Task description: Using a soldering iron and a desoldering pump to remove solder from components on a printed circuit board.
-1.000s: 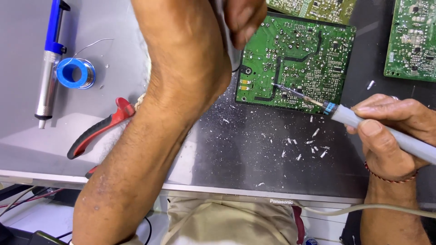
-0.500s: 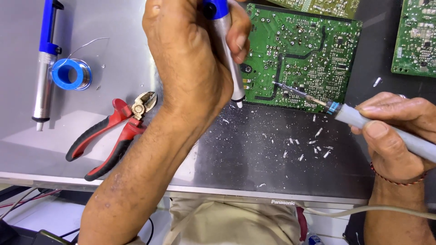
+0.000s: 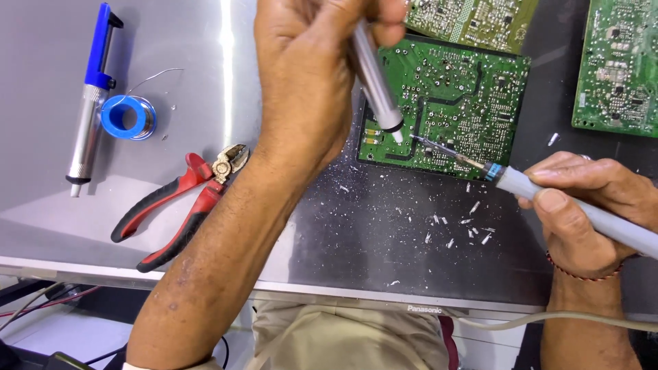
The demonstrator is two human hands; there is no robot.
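My left hand grips a silver desoldering pump, held nearly upright with its white nozzle touching the left part of a green circuit board. My right hand holds a grey soldering iron like a pen. The iron's thin tip rests on the board just to the right of the pump's nozzle. The board lies solder side up on a dark mat.
A second blue-and-silver desoldering pump and a blue spool of solder wire lie at the far left. Red-handled cutters lie near my left forearm. More green boards sit at the top right. Small white bits are scattered below the board.
My left hand has brought the silver pump down and to the right, until its nozzle meets the board beside the iron's tip. My right hand has hardly moved.
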